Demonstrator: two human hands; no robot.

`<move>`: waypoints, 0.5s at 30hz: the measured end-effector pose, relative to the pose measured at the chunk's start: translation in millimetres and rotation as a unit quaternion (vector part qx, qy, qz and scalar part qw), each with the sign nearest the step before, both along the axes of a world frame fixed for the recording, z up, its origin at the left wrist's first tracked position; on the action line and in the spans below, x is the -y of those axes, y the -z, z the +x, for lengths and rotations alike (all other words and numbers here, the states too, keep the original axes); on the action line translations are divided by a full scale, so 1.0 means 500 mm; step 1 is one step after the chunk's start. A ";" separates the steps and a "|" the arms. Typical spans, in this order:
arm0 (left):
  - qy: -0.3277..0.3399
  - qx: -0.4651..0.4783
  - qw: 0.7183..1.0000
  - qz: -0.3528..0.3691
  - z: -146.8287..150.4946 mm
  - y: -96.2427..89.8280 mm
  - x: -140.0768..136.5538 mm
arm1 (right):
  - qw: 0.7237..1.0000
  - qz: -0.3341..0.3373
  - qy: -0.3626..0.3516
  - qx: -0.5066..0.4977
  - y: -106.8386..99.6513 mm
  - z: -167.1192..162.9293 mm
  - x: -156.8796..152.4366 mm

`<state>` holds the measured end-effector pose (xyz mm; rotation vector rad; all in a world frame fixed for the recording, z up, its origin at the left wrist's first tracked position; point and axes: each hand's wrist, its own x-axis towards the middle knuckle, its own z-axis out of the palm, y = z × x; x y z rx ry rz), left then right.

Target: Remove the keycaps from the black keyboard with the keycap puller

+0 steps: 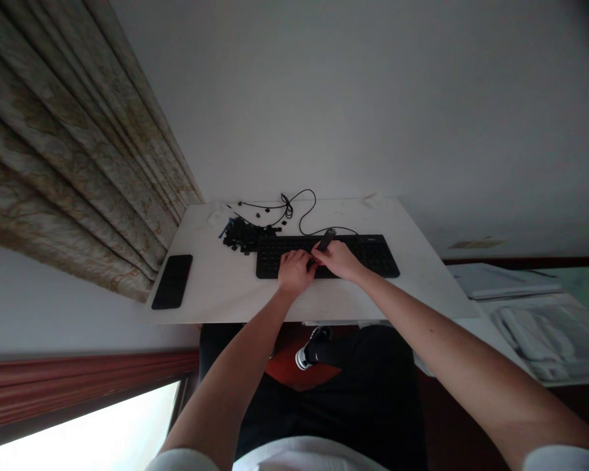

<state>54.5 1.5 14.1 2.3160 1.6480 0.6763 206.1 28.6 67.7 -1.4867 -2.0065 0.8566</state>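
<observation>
We are working at a keyboard (380, 258) that is lying lengthwise along the table (226, 301), nearer the right edge than the left. Our right hand (341, 260) is gripping a slim dark tool (328, 239), which is leaning with its upper end towards the far edge. Our left hand (296, 269) is resting on the keys with its fingers narrow, close to the tool's lower end; whether it is pinching anything, we cannot tell.

To do this well, we should be bracing the keyboard with the left palm so it is not sliding, and guiding the tool lightly, working on 1 key at a time. We should be levelling our pressure rather than twisting sideways, since the small parts are probably easy to snap. A heap of black pieces (245, 235) is lying towards the far left corner, just beside the keyboard, so we should be minding our left elbow. The phone (173, 281) is lying by the near left corner, well apart.
</observation>
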 end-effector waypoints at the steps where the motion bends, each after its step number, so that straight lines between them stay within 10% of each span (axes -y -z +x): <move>1: 0.003 0.002 1.000 0.001 -0.001 0.001 -0.001 | 1.000 0.000 -0.001 0.003 0.001 0.000 0.000; 8: 0.008 0.001 1.000 -0.005 -0.003 0.009 -0.006 | 0.999 0.027 -0.011 0.028 -0.009 -0.004 0.009; 15: 0.015 0.012 1.000 0.001 -0.005 0.018 -0.006 | 0.997 0.061 0.023 0.047 -0.151 -0.008 -0.063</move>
